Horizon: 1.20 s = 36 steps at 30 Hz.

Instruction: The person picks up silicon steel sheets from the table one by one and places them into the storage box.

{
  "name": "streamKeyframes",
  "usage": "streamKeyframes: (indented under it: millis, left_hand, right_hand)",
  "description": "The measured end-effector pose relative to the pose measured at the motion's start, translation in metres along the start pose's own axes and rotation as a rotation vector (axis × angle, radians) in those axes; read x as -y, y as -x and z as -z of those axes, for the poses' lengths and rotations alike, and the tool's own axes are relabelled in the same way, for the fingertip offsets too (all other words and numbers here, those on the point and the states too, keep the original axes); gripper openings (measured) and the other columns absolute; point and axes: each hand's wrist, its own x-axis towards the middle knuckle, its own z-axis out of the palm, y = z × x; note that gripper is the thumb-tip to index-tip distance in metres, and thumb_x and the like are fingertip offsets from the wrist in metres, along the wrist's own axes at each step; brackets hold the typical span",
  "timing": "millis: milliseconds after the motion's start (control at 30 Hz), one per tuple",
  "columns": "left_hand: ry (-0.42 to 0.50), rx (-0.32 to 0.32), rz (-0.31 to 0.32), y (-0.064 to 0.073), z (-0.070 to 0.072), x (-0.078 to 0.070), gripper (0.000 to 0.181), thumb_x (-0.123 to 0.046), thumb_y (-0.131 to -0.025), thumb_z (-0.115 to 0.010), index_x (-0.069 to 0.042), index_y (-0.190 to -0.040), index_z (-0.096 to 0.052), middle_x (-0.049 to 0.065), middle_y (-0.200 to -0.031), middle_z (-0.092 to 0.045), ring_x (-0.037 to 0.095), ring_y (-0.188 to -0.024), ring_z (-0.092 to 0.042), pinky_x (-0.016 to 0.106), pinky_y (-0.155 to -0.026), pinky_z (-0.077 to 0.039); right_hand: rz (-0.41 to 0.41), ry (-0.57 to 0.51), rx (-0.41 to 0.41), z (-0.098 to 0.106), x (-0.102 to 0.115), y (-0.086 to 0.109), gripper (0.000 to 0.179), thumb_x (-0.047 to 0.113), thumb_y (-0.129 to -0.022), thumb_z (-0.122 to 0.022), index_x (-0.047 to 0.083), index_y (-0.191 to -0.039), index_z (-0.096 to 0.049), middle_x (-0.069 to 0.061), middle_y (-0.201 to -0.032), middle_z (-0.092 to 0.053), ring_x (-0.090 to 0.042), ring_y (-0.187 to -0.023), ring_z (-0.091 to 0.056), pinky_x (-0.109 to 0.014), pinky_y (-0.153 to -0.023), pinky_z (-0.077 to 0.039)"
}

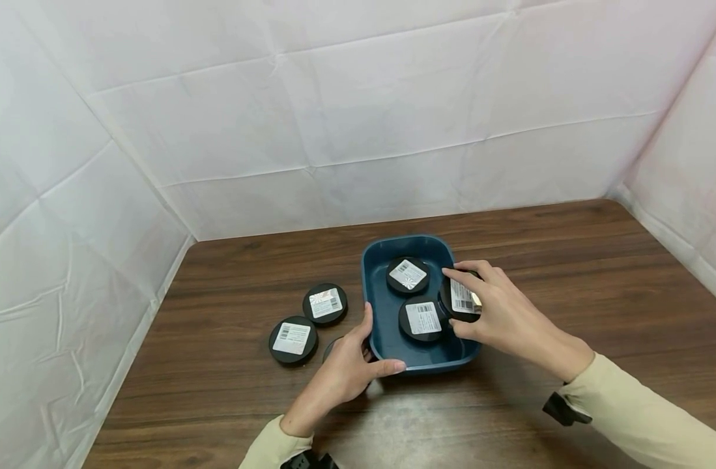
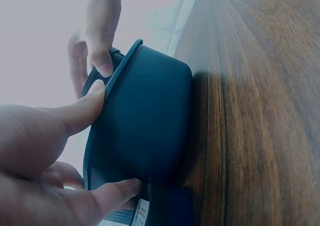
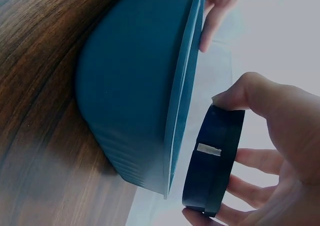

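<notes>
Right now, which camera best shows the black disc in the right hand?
Right wrist: the black disc appears large, side-on, with the right hand gripping it. Head shows its labelled top, partly covered by that hand. Left wrist shows at most a dark sliver beyond the rim of the tub.

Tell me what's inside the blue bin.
Two labelled black discs lie inside the blue bin. The right hand holds a third disc above it, hiding whatever is directly beneath.

R fingers (image 1: pixel 466 280) grip blk disc (image 1: pixel 461 298), L fingers (image 1: pixel 365 324) on blue bin (image 1: pixel 382 246).
</notes>
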Motion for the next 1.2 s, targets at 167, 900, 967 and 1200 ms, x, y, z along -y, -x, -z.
streamKeyframes:
  millis: [167,900,967,1200]
  left_hand:
    - [0.004,0.001,0.006,0.0,0.0,0.0,0.107,-0.031,-0.087,-0.079,-0.006,-0.161,-0.006,0.024,-0.163,-0.025,0.032,-0.142,-0.046,0.042,-0.108,-0.048]
    - [-0.01,-0.001,0.01,0.0,0.0,0.0,0.107,-0.033,-0.087,-0.079,-0.006,-0.161,-0.006,0.024,-0.164,-0.024,0.033,-0.145,-0.042,0.044,-0.109,-0.047]
    - [-0.005,0.001,0.01,0.0,0.0,0.001,0.107,-0.032,-0.087,-0.078,-0.006,-0.161,-0.006,0.024,-0.164,-0.024,0.033,-0.144,-0.042,0.044,-0.109,-0.047]
    - [-0.001,0.002,0.0,-0.001,0.0,0.001,0.107,-0.033,-0.087,-0.079,-0.006,-0.161,-0.006,0.025,-0.163,-0.025,0.033,-0.143,-0.045,0.042,-0.107,-0.049]
  right_hand:
    - [-0.009,0.003,0.029,-0.001,-0.001,-0.002,0.071,0.015,-0.077,-0.081,0.008,-0.142,-0.056,-0.019,-0.141,-0.05,-0.037,-0.116,-0.052,-0.049,-0.085,-0.051]
    - [0.04,0.013,0.091,-0.01,-0.002,-0.013,0.068,0.014,-0.075,-0.081,0.008,-0.14,-0.059,-0.02,-0.142,-0.052,-0.037,-0.12,-0.053,-0.046,-0.086,-0.053]
    - [0.046,0.012,0.101,-0.011,-0.001,-0.014,0.068,0.014,-0.076,-0.081,0.008,-0.14,-0.059,-0.02,-0.142,-0.052,-0.038,-0.12,-0.052,-0.047,-0.087,-0.054]
    - [0.034,-0.005,0.139,-0.011,-0.001,-0.019,0.07,0.015,-0.077,-0.083,0.008,-0.142,-0.057,-0.02,-0.145,-0.049,-0.039,-0.124,-0.051,-0.052,-0.092,-0.053]
